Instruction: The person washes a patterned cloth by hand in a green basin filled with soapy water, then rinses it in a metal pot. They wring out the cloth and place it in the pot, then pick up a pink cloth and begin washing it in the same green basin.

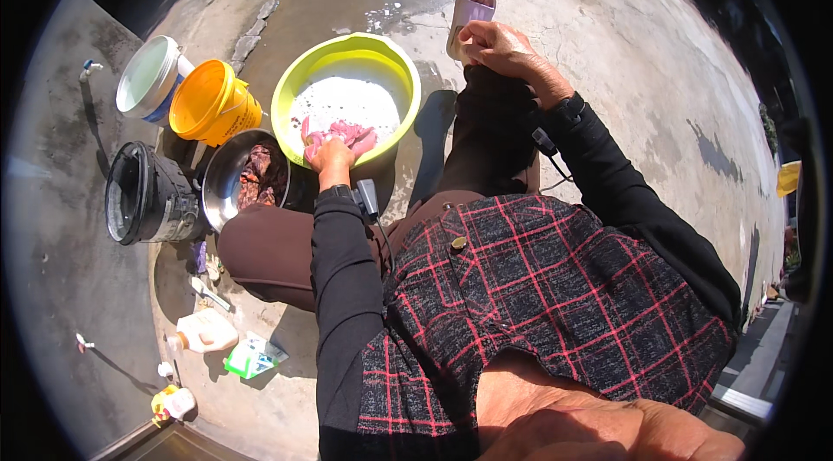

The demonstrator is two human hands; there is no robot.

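A yellow-green plastic basin [410, 64] stands on the concrete, with white suds [355, 97] and small dark specks inside. My left hand [330, 158] reaches over its near rim, gripping a bunched pink cloth [351, 134] that lies partly in the suds. The fingertips are hidden by the cloth. My right hand [501, 50] is at my right knee, above the slipper [480, 12]. Its fingers are curled in, and nothing shows in them.
Left of the basin stand a yellow bucket [218, 103], a white bucket [146, 80], a black bucket [156, 197] and a metal bowl [215, 191] holding patterned cloth [257, 175]. A brush [209, 293], a plastic jug [207, 331] and a green-and-white package [254, 357] lie by the wall.
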